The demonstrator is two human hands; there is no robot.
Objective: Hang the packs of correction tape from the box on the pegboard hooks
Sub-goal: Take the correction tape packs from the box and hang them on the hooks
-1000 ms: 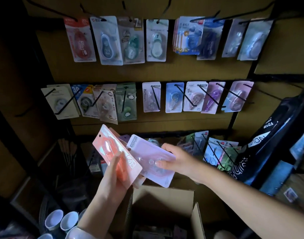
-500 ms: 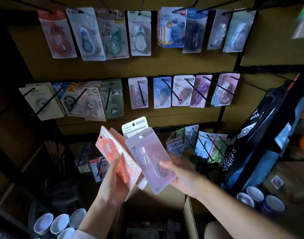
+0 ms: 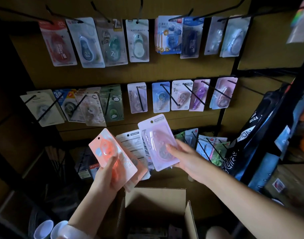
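My left hand (image 3: 107, 176) grips a fanned stack of correction tape packs, with an orange pack (image 3: 109, 150) in front and a white-backed pack (image 3: 133, 145) behind it. My right hand (image 3: 185, 159) holds a single lilac pack (image 3: 155, 138) upright, apart from the stack, its hang hole at the top. The open cardboard box (image 3: 154, 199) stands below both hands. On the brown pegboard (image 3: 165, 69) a matching lilac pack (image 3: 137, 97) hangs on a black hook in the middle row.
Two rows of hung tape packs fill the pegboard, on long black hooks that stick out toward me. More packs hang in a lower row (image 3: 204, 145). A dark printed bag (image 3: 254, 131) stands at the right. White cups (image 3: 44, 230) sit at the lower left.
My right hand has pulled the lilac pack out of the stack and raised it up and to the right, toward the middle row. The left hand keeps hold of the other packs.
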